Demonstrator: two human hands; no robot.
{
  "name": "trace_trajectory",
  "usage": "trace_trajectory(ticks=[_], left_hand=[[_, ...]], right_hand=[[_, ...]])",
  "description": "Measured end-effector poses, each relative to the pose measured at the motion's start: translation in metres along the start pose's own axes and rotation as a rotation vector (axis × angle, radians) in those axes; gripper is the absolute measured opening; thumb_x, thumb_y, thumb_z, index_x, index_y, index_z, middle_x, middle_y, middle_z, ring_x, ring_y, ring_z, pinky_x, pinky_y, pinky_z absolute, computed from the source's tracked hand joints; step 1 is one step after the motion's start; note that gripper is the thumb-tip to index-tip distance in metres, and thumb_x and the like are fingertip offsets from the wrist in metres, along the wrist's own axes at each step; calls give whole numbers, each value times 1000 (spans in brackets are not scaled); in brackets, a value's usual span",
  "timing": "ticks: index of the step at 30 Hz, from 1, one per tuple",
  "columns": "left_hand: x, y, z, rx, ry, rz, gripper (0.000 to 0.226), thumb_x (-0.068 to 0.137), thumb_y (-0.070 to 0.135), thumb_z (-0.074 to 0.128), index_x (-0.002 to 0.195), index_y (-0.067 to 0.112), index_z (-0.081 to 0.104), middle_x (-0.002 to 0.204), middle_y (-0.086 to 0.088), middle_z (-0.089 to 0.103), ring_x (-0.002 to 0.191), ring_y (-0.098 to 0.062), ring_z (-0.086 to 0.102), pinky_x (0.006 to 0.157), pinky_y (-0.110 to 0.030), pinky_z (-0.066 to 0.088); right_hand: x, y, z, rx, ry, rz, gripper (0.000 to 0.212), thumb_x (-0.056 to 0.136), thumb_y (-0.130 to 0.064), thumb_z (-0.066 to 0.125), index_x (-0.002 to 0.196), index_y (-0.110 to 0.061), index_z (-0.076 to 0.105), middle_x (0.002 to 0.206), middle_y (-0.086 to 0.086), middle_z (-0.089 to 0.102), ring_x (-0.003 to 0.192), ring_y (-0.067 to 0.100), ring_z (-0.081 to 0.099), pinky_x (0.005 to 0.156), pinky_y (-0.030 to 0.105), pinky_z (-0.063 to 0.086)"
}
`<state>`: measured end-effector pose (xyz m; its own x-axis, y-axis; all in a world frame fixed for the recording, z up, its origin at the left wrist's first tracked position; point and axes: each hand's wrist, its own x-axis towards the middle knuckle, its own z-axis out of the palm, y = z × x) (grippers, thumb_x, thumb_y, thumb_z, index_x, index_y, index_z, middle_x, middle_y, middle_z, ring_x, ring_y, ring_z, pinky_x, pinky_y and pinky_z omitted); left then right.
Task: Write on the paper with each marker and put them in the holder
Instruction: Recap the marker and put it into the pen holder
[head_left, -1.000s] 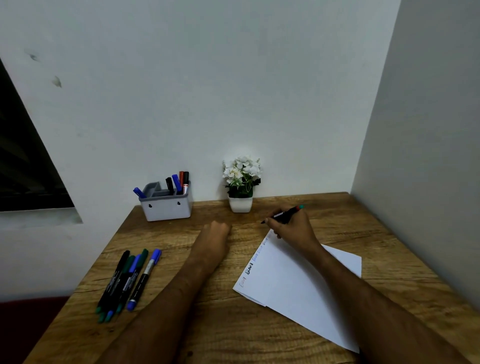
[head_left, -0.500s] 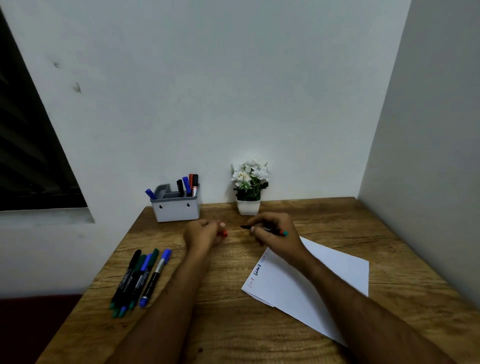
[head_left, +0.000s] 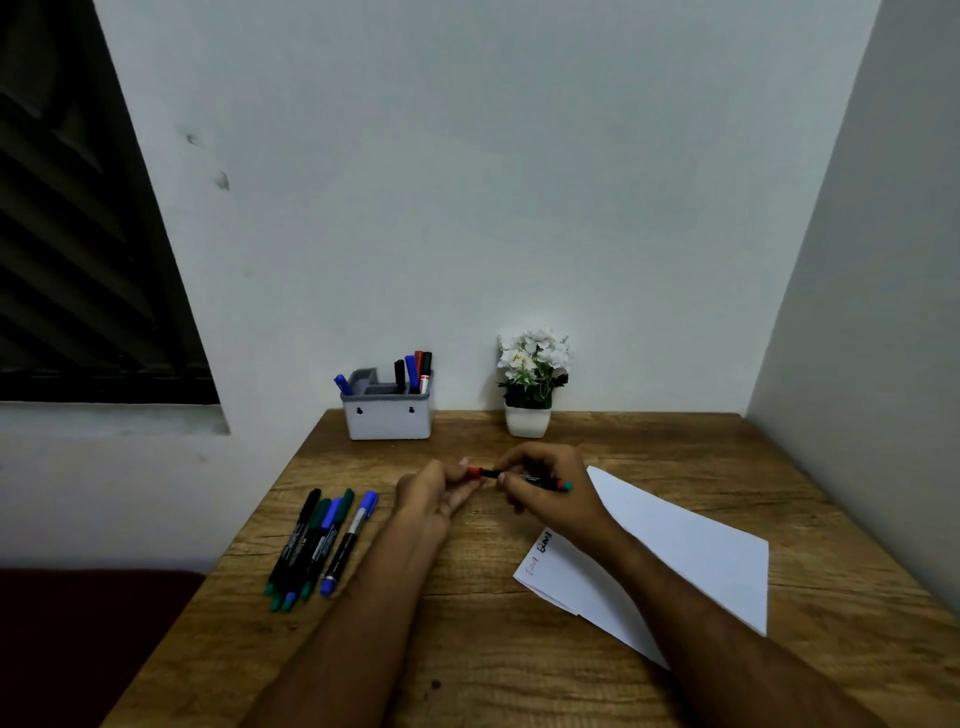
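Right hand (head_left: 550, 493) grips a black marker (head_left: 524, 478) by the barrel, held level above the table (head_left: 675, 441). Left hand (head_left: 434, 493) pinches the red cap (head_left: 474, 472) at the marker's tip. Paper (head_left: 675, 545) lies beneath the right wrist. Five markers (head_left: 319, 540) lie at left. The holder (head_left: 387, 418), containing markers, stands at the back wall.

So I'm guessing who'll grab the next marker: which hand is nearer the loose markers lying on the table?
Left. The left hand is just right of the loose markers; the right hand is farther right, beside the paper.
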<state>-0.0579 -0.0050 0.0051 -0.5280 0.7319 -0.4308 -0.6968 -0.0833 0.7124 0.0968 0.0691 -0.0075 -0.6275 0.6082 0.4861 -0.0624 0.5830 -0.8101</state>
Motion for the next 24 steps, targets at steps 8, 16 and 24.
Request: trace_trajectory(ticks=[8, 16, 24], left_hand=[[-5, -1, -1, 31, -38, -12, 16, 87, -17, 55, 101, -10, 60, 102, -23, 66, 87, -31, 68, 80, -37, 55], [3, 12, -6, -6, 44, 83, 22, 87, -16, 59, 108, -10, 59, 95, -19, 64, 80, -28, 67, 64, -33, 62], [5, 24, -14, -107, 19, 117, 32, 85, -21, 55, 113, -5, 57, 108, -22, 65, 100, -34, 68, 83, -39, 57]], right_hand=[[9, 2, 12, -67, 103, 10, 13, 82, -13, 86, 79, -16, 74, 68, -4, 72, 63, 5, 67, 58, 21, 52], [15, 3, 19, 48, 39, 41, 9, 93, -6, 71, 89, -4, 79, 72, 13, 73, 61, 18, 66, 59, 32, 53], [35, 1, 39, 135, 41, 42, 7, 93, -4, 71, 93, -3, 79, 73, 4, 75, 61, 14, 66, 57, 26, 52]])
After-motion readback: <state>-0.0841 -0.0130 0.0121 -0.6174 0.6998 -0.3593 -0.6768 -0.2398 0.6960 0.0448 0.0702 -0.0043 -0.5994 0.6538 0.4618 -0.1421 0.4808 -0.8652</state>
